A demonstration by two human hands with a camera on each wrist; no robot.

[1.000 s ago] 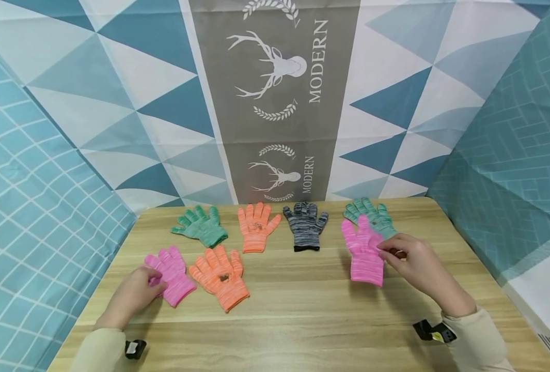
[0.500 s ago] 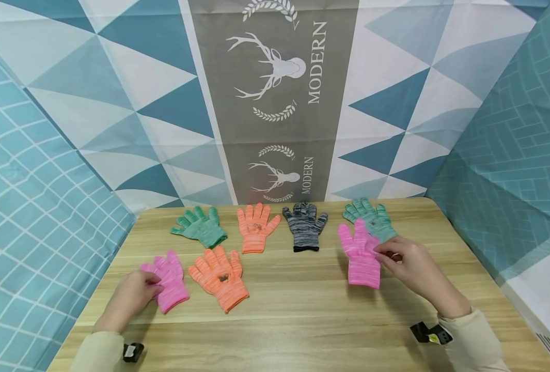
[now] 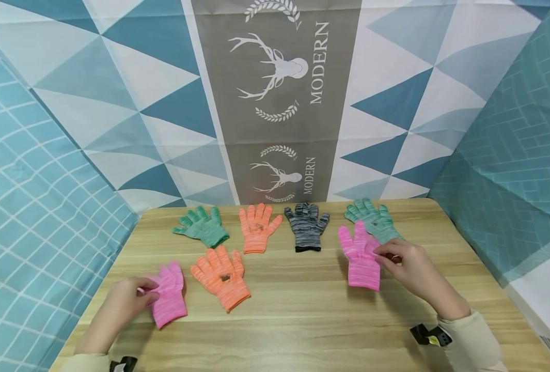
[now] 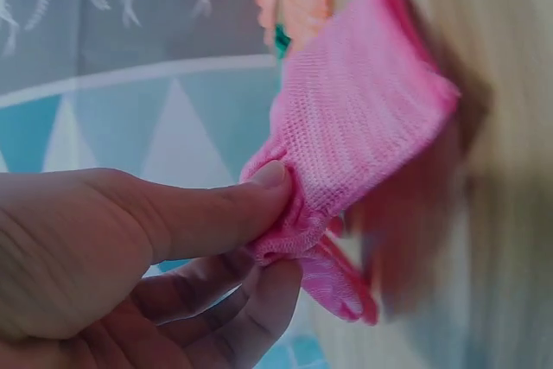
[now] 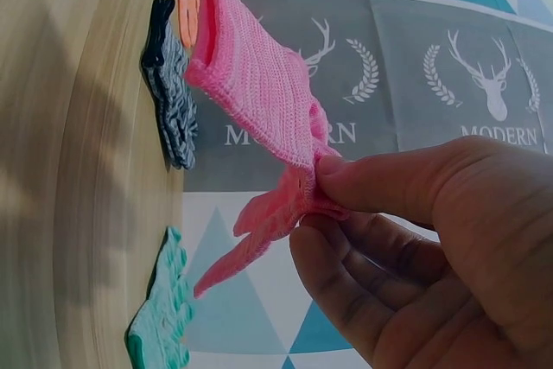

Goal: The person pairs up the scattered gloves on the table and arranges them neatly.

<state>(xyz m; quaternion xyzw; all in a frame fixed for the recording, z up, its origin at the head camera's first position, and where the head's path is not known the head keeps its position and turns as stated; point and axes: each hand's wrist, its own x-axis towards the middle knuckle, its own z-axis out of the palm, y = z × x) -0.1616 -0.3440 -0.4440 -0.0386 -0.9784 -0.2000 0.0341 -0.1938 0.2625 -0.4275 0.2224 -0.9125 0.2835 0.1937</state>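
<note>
Two pink knit gloves are in the hands. At the left of the table, my left hand (image 3: 125,305) pinches one pink glove (image 3: 170,297) at its side between thumb and fingers; in the left wrist view this glove (image 4: 363,101) is raised off the wood, cuff outward. On the right, my right hand (image 3: 409,263) pinches the other pink glove (image 3: 364,263) by its side, above the table. The right wrist view has that glove (image 5: 259,75) hanging folded at the pinch, its cuff gaping. Just behind it lies a green glove (image 3: 374,219), partly overlapped in the head view.
Flat on the wooden table (image 3: 293,330) lie a darker green glove (image 3: 204,227), an orange glove (image 3: 256,230), a grey-black glove (image 3: 306,227) and a nearer orange glove (image 3: 223,279) with a dark patch. Patterned cloth (image 3: 279,103) stands behind the table's back edge.
My left hand has drawn its pink glove toward the near left and lifted it, away from the orange glove. My right hand has lowered its glove slightly.
</note>
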